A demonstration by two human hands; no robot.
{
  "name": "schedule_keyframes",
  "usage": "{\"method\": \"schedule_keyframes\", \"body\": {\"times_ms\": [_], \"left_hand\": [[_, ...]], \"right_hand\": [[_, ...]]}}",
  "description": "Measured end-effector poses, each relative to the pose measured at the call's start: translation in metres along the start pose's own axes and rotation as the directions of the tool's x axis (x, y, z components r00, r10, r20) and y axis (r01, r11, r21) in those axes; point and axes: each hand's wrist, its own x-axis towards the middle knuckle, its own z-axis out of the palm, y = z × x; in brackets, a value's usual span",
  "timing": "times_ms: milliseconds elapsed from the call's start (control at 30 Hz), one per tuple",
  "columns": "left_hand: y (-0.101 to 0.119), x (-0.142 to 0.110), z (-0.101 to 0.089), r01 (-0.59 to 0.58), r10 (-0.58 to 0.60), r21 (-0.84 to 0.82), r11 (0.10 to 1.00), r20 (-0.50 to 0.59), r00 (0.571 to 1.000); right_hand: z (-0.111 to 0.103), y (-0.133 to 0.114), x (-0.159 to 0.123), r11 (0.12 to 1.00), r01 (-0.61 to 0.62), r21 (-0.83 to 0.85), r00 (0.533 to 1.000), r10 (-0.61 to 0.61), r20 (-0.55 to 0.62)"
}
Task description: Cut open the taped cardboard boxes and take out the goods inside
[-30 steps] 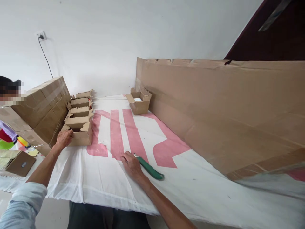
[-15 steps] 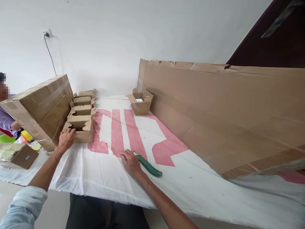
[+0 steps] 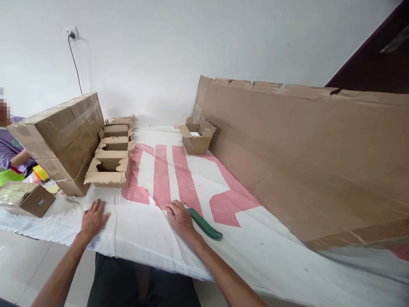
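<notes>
My left hand (image 3: 93,218) lies flat on the white cloth, fingers spread, holding nothing. Just beyond it is the nearest small cardboard box (image 3: 107,178), its top open and a flap folded toward me. My right hand (image 3: 180,218) rests on the cloth by the pink printed stripes with its fingers curled in; its palm side is hidden, so what it may hold does not show. Close to its right side lies a tool with a curved green handle (image 3: 206,226) and a pale tip.
Several open small boxes (image 3: 116,130) run in a row beside a stack of taped cartons (image 3: 60,140). Another open box (image 3: 196,143) stands against a tall cardboard panel (image 3: 287,153) on the right. A taped box (image 3: 38,200) sits at left, near another person (image 3: 15,147).
My left hand has let go of the nearest box and come down toward me onto the cloth. That box's front flap now lies folded outward. My right hand stays beside the green-handled tool.
</notes>
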Motion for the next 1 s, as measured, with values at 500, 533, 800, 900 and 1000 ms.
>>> {"method": "schedule_keyframes", "body": {"times_ms": [500, 533, 800, 900, 1000], "left_hand": [[-0.050, -0.102, -0.044, 0.310, -0.318, -0.073, 0.948, -0.167, 0.933], [-0.061, -0.105, -0.054, 0.332, -0.338, -0.067, 0.941, -0.215, 0.916], [-0.171, -0.071, -0.140, 0.474, -0.421, 0.218, 0.853, -0.250, 0.872], [-0.196, -0.045, -0.158, 0.372, -0.343, 0.256, 0.892, -0.153, 0.927], [-0.208, -0.022, -0.167, 0.255, -0.247, 0.243, 0.936, -0.064, 0.967]], "right_hand": [[0.005, 0.026, -0.020, 0.980, 0.195, 0.031, 0.980, -0.193, -0.049], [0.004, 0.025, -0.020, 0.981, 0.191, 0.025, 0.981, -0.190, -0.043], [-0.002, 0.014, -0.017, 0.991, 0.132, 0.021, 0.991, -0.132, 0.008], [-0.004, 0.012, -0.016, 0.994, 0.104, 0.030, 0.994, -0.105, 0.030], [-0.007, 0.009, -0.015, 0.997, 0.072, 0.035, 0.996, -0.073, 0.051]]}}
